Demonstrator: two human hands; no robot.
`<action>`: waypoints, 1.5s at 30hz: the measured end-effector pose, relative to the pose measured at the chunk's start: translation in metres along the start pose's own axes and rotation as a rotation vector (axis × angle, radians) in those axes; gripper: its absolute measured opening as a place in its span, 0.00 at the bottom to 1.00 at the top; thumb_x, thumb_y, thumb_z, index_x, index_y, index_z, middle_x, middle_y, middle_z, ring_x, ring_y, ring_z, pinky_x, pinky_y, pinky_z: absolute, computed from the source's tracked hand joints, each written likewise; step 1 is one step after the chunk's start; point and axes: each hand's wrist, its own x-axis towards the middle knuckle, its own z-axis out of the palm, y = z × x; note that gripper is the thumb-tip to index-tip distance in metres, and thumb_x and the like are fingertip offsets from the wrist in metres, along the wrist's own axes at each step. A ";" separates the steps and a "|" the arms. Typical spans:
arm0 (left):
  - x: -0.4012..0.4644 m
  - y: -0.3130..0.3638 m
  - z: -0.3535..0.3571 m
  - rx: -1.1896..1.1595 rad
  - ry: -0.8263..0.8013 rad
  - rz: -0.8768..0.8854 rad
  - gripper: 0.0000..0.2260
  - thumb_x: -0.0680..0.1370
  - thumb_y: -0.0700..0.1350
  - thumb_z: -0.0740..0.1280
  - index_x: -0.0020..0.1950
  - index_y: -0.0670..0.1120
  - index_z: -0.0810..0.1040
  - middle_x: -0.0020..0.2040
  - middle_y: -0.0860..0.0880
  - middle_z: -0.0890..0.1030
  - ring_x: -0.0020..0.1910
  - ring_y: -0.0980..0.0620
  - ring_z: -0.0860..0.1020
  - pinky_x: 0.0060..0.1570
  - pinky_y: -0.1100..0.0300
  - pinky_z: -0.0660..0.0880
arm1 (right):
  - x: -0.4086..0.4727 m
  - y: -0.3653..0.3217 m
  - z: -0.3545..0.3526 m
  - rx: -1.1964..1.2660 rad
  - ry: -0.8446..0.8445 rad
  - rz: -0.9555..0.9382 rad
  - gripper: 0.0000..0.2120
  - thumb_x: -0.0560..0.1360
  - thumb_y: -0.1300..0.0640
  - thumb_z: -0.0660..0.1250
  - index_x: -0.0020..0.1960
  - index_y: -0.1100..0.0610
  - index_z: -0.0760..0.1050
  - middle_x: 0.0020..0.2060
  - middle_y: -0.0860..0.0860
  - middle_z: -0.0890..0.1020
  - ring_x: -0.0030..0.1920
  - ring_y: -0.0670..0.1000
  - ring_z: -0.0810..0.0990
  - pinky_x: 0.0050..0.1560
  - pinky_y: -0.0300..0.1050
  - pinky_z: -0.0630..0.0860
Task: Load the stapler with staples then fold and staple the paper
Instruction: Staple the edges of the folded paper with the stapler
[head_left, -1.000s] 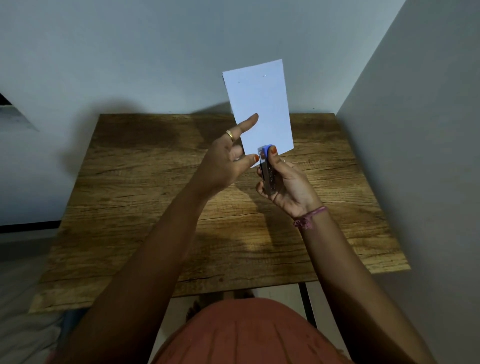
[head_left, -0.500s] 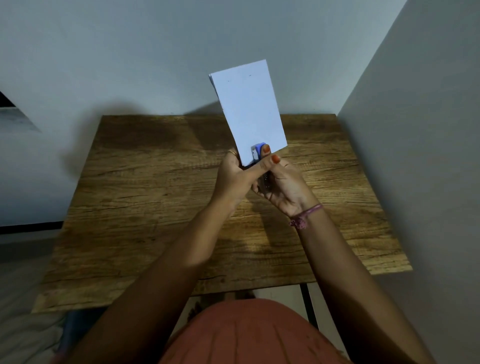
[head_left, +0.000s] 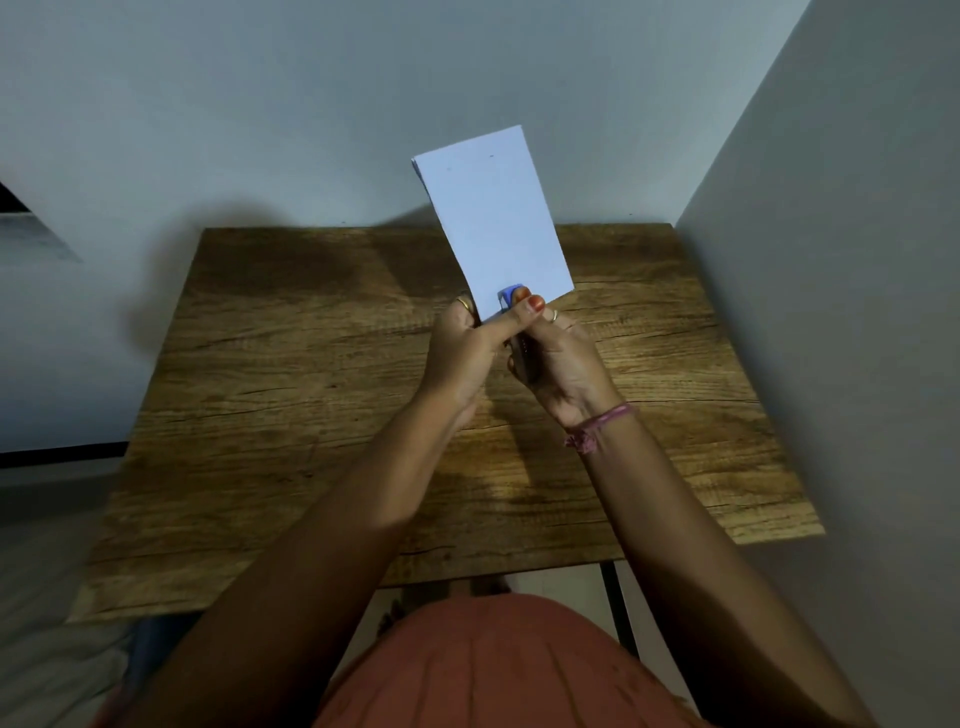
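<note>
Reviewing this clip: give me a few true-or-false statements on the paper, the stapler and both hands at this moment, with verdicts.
1. The folded paper lies flat on the table. False: it is held upright above it.
2. The stapler sits at the paper's bottom edge. True.
3. The left hand is away from the paper. False: it is closed at the bottom edge, thumb against the stapler.
4. The right hand holds the stapler. True.

Paper (head_left: 497, 223) stands above the table (head_left: 311, 389), stapler (head_left: 511, 297) at its lower edge.
</note>
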 end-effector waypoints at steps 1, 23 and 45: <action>0.000 0.002 -0.001 -0.013 -0.042 -0.011 0.13 0.69 0.41 0.74 0.53 0.44 0.81 0.53 0.45 0.84 0.55 0.47 0.82 0.56 0.52 0.77 | 0.000 -0.001 -0.001 -0.007 -0.008 -0.002 0.04 0.75 0.57 0.67 0.46 0.55 0.81 0.40 0.50 0.83 0.37 0.45 0.80 0.32 0.37 0.71; 0.015 0.031 -0.011 0.010 -0.104 -0.008 0.06 0.80 0.41 0.63 0.51 0.48 0.80 0.49 0.52 0.85 0.53 0.49 0.83 0.52 0.50 0.80 | 0.004 -0.023 -0.026 0.020 -0.087 0.045 0.11 0.68 0.48 0.70 0.44 0.55 0.78 0.35 0.52 0.83 0.38 0.48 0.81 0.33 0.40 0.75; 0.007 -0.019 0.013 -0.122 0.023 0.165 0.19 0.65 0.49 0.79 0.53 0.60 0.82 0.54 0.52 0.84 0.58 0.49 0.81 0.55 0.52 0.77 | 0.002 -0.016 -0.008 0.051 -0.084 0.010 0.08 0.79 0.56 0.61 0.47 0.60 0.76 0.40 0.53 0.83 0.40 0.49 0.80 0.41 0.41 0.76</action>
